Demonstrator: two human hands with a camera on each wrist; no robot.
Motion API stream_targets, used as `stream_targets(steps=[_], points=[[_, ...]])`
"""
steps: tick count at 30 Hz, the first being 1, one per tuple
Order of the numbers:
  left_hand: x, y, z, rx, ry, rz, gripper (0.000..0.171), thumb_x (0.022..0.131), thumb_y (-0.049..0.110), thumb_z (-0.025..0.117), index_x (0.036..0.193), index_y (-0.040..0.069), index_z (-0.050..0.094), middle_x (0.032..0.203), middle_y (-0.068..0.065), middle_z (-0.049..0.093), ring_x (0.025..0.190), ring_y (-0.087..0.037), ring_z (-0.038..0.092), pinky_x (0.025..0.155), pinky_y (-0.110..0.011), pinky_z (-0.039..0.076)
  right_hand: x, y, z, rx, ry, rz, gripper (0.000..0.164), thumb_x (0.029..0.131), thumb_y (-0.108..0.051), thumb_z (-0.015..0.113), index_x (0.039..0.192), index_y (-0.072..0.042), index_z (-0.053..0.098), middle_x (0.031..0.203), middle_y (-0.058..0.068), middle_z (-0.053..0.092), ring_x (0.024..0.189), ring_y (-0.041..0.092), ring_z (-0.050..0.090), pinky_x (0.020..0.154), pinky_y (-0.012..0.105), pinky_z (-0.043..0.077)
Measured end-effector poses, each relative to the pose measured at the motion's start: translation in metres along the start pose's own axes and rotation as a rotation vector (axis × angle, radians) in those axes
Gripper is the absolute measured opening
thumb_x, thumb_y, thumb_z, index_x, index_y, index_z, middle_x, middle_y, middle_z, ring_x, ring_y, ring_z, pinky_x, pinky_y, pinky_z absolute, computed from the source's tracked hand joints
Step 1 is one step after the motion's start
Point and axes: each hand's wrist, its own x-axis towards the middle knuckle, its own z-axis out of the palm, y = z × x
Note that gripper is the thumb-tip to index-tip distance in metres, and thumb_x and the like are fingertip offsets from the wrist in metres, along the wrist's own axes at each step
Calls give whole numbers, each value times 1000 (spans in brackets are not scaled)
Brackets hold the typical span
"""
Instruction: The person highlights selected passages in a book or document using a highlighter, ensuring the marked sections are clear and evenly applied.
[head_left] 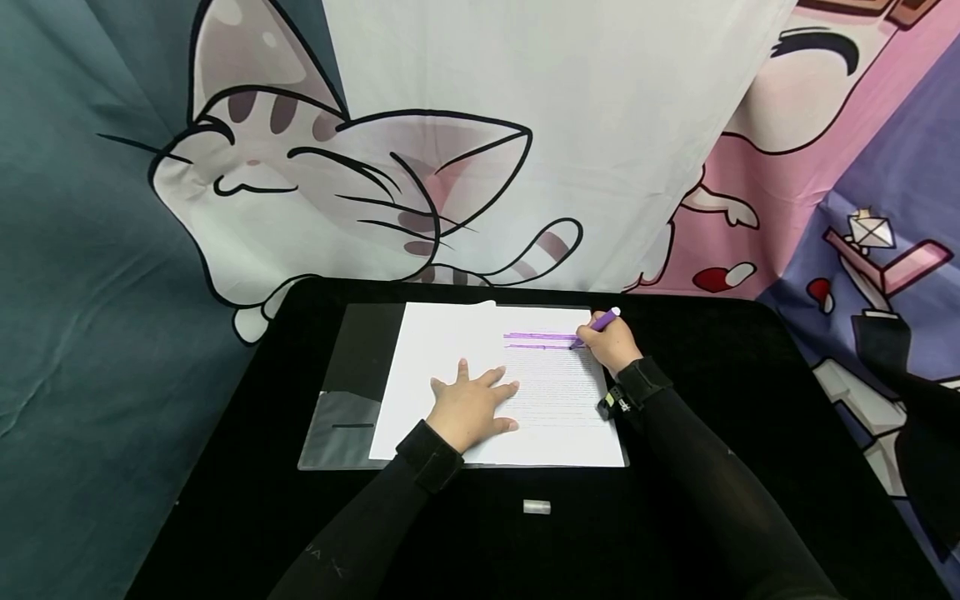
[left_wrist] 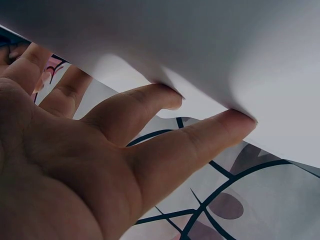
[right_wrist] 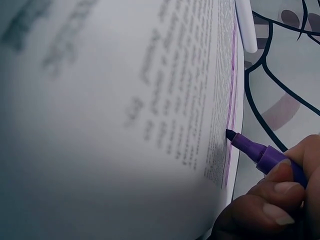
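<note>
My right hand (head_left: 611, 343) grips a purple marker (head_left: 604, 320) near the right side of a printed page (head_left: 555, 408). In the right wrist view, the dark tip of the purple marker (right_wrist: 250, 148) is right at the lines of text. Purple strokes (head_left: 542, 337) run across the upper lines of the page. My left hand (head_left: 467, 412) rests with fingers spread on the blank left-hand sheet (head_left: 435, 342), near the middle of the papers. The left wrist view shows the fingertips (left_wrist: 240, 122) against the white paper (left_wrist: 290, 100).
Beneath the papers lies a clear plastic folder (head_left: 341, 437), sticking out on the left. A small silvery-white piece (head_left: 536, 507) lies on the black table (head_left: 480, 542) toward the front. A cartoon cat curtain (head_left: 480, 67) hangs behind the table's back edge.
</note>
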Motion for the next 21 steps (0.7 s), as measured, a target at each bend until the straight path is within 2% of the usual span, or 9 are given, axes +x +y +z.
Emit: stream_targets(steps=[4, 11, 16, 18, 21], points=[[2, -2, 5, -24, 21, 6, 70, 98, 68, 77, 162, 42, 64, 180, 5, 51, 160, -67, 42, 107, -98, 42, 1, 2, -1, -4, 6, 0, 24, 95, -4, 68, 76, -13, 55, 70, -8, 47, 71, 16, 46, 62, 27, 35], [3, -2, 3, -17, -5, 2, 71, 99, 68, 76, 163, 41, 62, 181, 5, 50, 162, -67, 41, 109, -97, 42, 3, 3, -2, 13, 1, 19, 27, 94, -4, 68, 75, -14, 52, 70, -7, 46, 69, 16, 44, 60, 27, 34], [9, -7, 15, -58, 10, 4, 72, 98, 68, 78, 164, 42, 61, 182, 5, 48, 163, -68, 35, 110, -100, 37, 3, 4, -6, 7, -13, 29, 25, 95, -6, 67, 77, -11, 51, 70, -5, 47, 67, 16, 44, 58, 27, 35], [10, -7, 16, -39, 8, 3, 73, 98, 70, 77, 163, 43, 61, 182, 6, 48, 163, -68, 36, 109, -99, 38, 7, 11, -7, 26, -23, 22, 24, 94, -8, 68, 76, -10, 51, 68, -3, 49, 65, 17, 45, 57, 30, 35], [10, -7, 16, -22, 7, 5, 72, 98, 71, 77, 163, 43, 62, 181, 6, 50, 161, -68, 40, 107, -99, 40, 27, 40, -4, 37, -15, 11, 23, 90, -12, 70, 74, -13, 54, 66, -2, 53, 62, 18, 47, 53, 32, 36]])
